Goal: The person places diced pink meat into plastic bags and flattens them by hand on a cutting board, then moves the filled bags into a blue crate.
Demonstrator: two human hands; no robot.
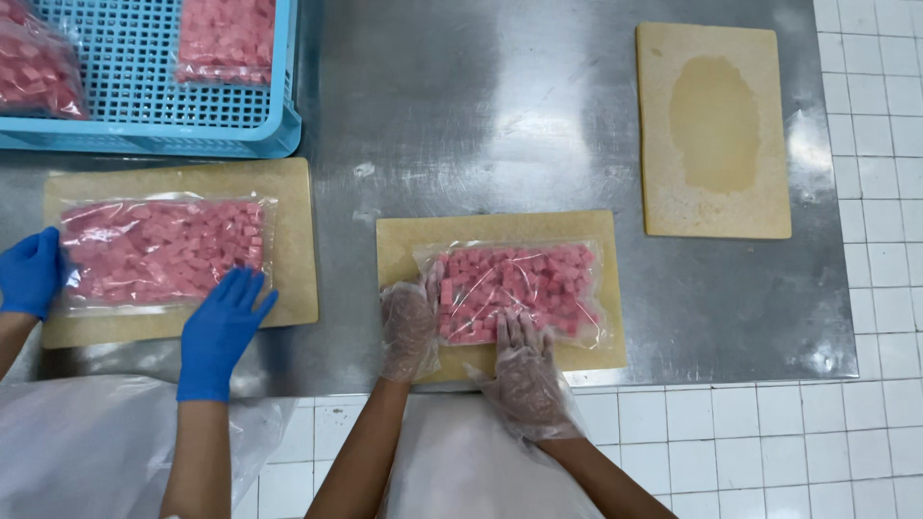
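Clear bags of pink cubes: centre bag (514,291), left bag (163,252), crate bags (226,38).

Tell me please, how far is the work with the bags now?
Done: two filled bags lie in the blue crate. In hand: left hand and right hand press a bag of pink cubes on a board. Left: putting it in the crate.

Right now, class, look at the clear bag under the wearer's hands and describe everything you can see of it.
The clear bag is a flat plastic pouch packed with small pink cubes in one layer. It lies flat on a tan cutting board on the steel table. The left hand, in a thin clear glove, touches its left edge; the right hand presses its lower edge.
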